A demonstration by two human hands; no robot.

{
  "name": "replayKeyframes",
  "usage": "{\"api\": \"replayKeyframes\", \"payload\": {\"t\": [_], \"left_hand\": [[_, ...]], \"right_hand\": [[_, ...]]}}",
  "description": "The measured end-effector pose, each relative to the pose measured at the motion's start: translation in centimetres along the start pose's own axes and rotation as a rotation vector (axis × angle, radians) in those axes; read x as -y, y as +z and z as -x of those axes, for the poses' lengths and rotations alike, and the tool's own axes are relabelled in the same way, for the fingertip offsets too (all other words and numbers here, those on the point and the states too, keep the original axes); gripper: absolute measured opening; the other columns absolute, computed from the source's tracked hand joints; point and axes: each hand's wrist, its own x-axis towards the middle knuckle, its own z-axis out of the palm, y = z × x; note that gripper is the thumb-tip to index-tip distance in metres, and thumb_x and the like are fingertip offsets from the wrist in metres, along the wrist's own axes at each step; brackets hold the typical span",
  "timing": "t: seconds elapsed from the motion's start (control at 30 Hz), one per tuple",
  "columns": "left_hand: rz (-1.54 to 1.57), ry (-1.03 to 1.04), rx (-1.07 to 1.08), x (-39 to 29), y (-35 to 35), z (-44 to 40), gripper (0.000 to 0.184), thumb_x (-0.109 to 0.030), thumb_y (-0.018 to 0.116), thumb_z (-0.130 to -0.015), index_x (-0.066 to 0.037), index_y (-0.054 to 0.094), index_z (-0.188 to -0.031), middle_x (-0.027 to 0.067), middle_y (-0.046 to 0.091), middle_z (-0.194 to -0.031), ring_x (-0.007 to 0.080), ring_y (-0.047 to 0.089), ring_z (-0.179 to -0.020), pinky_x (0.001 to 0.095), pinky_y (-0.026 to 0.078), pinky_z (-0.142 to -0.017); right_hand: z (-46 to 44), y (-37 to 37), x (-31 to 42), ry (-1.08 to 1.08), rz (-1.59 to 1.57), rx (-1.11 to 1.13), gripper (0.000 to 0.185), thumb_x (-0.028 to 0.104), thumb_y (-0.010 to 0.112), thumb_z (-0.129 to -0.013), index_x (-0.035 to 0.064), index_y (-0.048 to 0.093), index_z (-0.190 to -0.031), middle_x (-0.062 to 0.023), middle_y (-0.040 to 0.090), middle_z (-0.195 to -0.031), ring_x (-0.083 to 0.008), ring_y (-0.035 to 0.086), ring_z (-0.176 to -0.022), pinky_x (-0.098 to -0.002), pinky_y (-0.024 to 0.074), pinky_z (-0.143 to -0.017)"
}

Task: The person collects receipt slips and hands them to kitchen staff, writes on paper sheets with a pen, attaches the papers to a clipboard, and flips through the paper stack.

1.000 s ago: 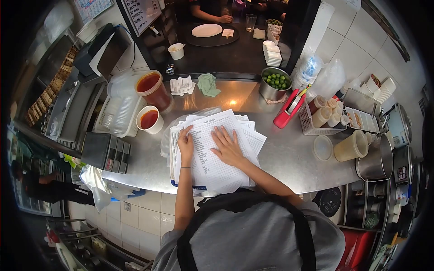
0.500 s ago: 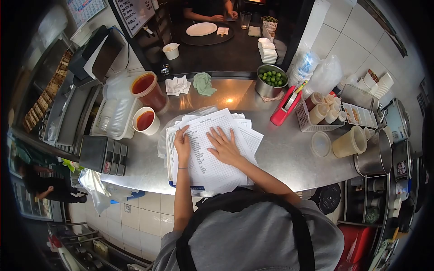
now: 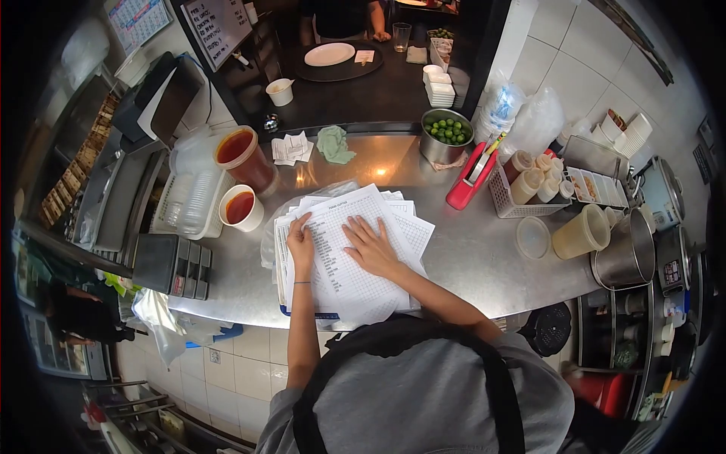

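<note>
A stack of printed paper sheets (image 3: 355,280) lies on the steel counter in front of me, its top page a list of lines beside a grid. My right hand (image 3: 372,248) rests flat on that page, fingers spread. At the page's left edge, my left hand (image 3: 300,240) has its fingers curled together and appears to pinch the sheet; the exact grip is partly hidden. Under the pages, a blue edge (image 3: 325,316) shows near the counter's front. More sheets fan out to the right, and clear plastic (image 3: 270,246) lies beneath the stack on the left.
Left of the papers stand a cup of red sauce (image 3: 242,209), a larger sauce tub (image 3: 246,160) and a drawer box (image 3: 170,265). Behind are green limes in a pot (image 3: 446,136) and a red tape dispenser (image 3: 470,178). A bottle basket (image 3: 522,198) and metal pot (image 3: 624,257) stand right.
The view has shifted slightly. My hands keep nearly the same places on the papers. Across the pass, a person's arms have moved apart, and the person at far left has shifted.
</note>
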Motion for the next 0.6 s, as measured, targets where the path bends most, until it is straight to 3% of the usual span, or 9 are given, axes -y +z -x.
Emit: {"api": "replayKeyframes", "payload": {"t": [0.2,0.23,0.27,0.33,0.37,0.47,0.5,0.57,0.6], "left_hand": [[-0.154,0.162,-0.069,-0.2,-1.0,0.0,0.044,0.011,0.044,-0.072,-0.006,0.063,-0.107,0.0092,0.062,-0.099,0.0183,0.057,-0.088,0.0238,0.043,-0.074],[-0.136,0.027,-0.05,-0.9,-1.2,0.3,0.046,0.012,0.043,-0.07,-0.006,0.062,-0.107,0.0084,0.061,-0.1,0.0182,0.057,-0.09,0.0225,0.043,-0.073],[-0.155,0.128,-0.061,-1.0,-1.2,0.4,0.044,0.012,0.044,-0.071,-0.006,0.062,-0.107,0.0091,0.06,-0.103,0.0176,0.057,-0.089,0.0215,0.043,-0.072],[-0.137,0.05,-0.05,-0.5,-1.2,0.8,0.041,0.013,0.044,-0.074,-0.004,0.061,-0.108,0.0112,0.058,-0.103,0.0172,0.056,-0.088,0.022,0.043,-0.073],[-0.114,0.039,-0.052,0.1,-1.2,1.0,0.041,0.013,0.044,-0.075,-0.003,0.061,-0.108,0.0117,0.058,-0.103,0.0172,0.056,-0.088,0.0222,0.043,-0.073],[-0.102,0.01,-0.043,0.2,-1.2,1.1,0.04,0.014,0.042,-0.076,-0.001,0.06,-0.109,0.0118,0.057,-0.099,0.0173,0.056,-0.087,0.0228,0.043,-0.073],[-0.096,0.025,-0.051,0.0,-1.1,1.1,0.04,0.013,0.042,-0.076,-0.001,0.06,-0.109,0.0115,0.057,-0.099,0.0171,0.056,-0.087,0.0226,0.043,-0.073],[-0.118,-0.001,-0.043,-0.4,-1.0,1.2,0.04,0.013,0.043,-0.075,-0.002,0.061,-0.108,0.0111,0.057,-0.098,0.0169,0.056,-0.085,0.0224,0.043,-0.072],[-0.149,-0.044,-0.033,-0.7,-1.1,1.3,0.04,0.012,0.043,-0.075,-0.002,0.061,-0.108,0.011,0.057,-0.098,0.0167,0.056,-0.084,0.0223,0.042,-0.071]], "right_hand": [[0.1,-2.9,-0.1,0.132,-0.336,-0.182,0.059,0.03,0.048,-0.089,0.0139,0.024,-0.141,-0.0156,0.021,-0.145,-0.0325,0.023,-0.132,-0.0615,0.0136,-0.101],[0.2,-4.4,-0.2,0.149,-0.309,-0.227,0.057,0.025,0.052,-0.088,0.0119,0.03,-0.138,-0.0171,0.025,-0.142,-0.0345,0.026,-0.13,-0.0562,0.0193,-0.102],[0.2,-4.9,-1.1,0.158,-0.317,-0.309,0.055,0.023,0.053,-0.087,0.0109,0.033,-0.137,-0.0177,0.027,-0.14,-0.0347,0.028,-0.129,-0.0535,0.0209,-0.103],[-0.5,-5.7,-3.5,0.158,-0.345,-0.468,0.052,0.018,0.056,-0.085,0.0091,0.039,-0.133,-0.0188,0.032,-0.136,-0.0351,0.031,-0.126,-0.0481,0.024,-0.103],[-1.0,-5.9,-5.7,0.229,-0.359,-0.531,0.042,0.012,0.058,-0.082,0.005,0.049,-0.123,-0.0197,0.04,-0.128,-0.0356,0.037,-0.121,-0.0427,0.0279,-0.102],[-3.4,-9.2,-13.9,0.266,-0.193,-0.803,0.034,0.008,0.055,-0.08,0.0008,0.054,-0.113,-0.0195,0.045,-0.121,-0.0344,0.043,-0.115,-0.0418,0.0328,-0.099],[-4.1,-10.9,-16.7,0.37,-0.381,-0.884,0.033,0.008,0.055,-0.079,0.0007,0.055,-0.112,-0.0196,0.049,-0.117,-0.034,0.045,-0.112,-0.0401,0.0336,-0.098],[-5.3,-10.6,-27.5,0.649,-0.233,-0.909,0.038,0.014,0.061,-0.078,-0.0006,0.055,-0.113,-0.0212,0.051,-0.116,-0.0353,0.045,-0.113,-0.0403,0.0333,-0.099],[-5.8,-11.8,-29.6,0.894,0.062,-0.805,0.048,0.026,0.064,-0.077,-0.0002,0.054,-0.116,-0.0235,0.05,-0.121,-0.0372,0.043,-0.116,-0.0426,0.0307,-0.101]]}}
